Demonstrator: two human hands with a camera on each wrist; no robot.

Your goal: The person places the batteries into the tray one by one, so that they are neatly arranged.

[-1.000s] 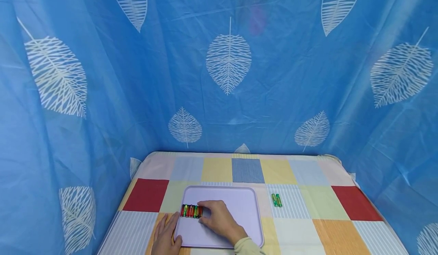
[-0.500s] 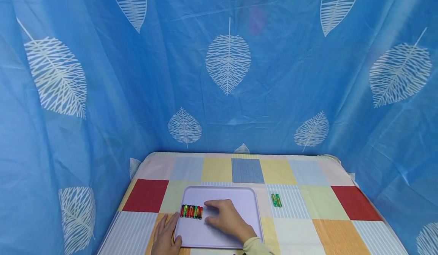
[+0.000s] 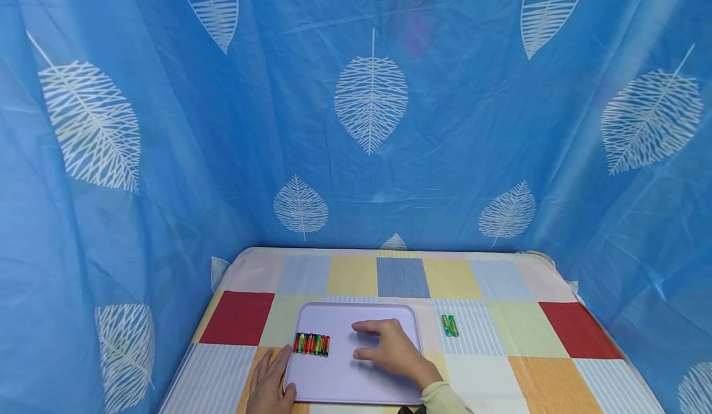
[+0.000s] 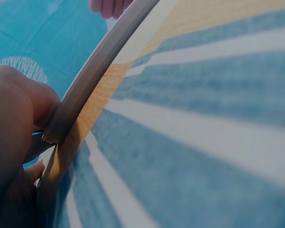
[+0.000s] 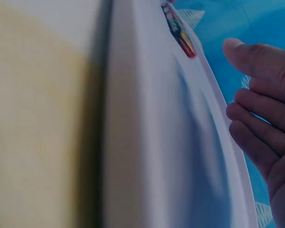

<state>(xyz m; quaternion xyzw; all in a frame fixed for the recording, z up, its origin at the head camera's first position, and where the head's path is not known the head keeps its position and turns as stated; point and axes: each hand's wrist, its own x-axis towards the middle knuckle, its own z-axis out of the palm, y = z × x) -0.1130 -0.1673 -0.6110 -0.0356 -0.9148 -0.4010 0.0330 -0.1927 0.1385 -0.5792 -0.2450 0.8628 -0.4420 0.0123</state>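
A lilac tray (image 3: 356, 389) lies on the table, with several red, green and black AA-type batteries (image 3: 311, 344) side by side in a row near its left edge. My left hand (image 3: 271, 383) rests at the tray's front left corner, fingers fairly straight along the left rim and thumb at the corner; the left wrist view shows it against the rim (image 4: 92, 71). Over the right half of the tray is my right hand (image 3: 392, 349), thumb and fingers spread apart, holding nothing. The right wrist view shows its fingers (image 5: 261, 107) apart from the battery row (image 5: 179, 33).
Two green batteries (image 3: 449, 325) lie side by side on the patchwork tablecloth (image 3: 478, 380), right of the tray. A blue curtain (image 3: 372, 204) with white leaf prints surrounds the table at the back and sides.
My right hand has let go at the right end of the battery row and moved right across the tray, its fingers spread. The left hand and the two green batteries have stayed put.
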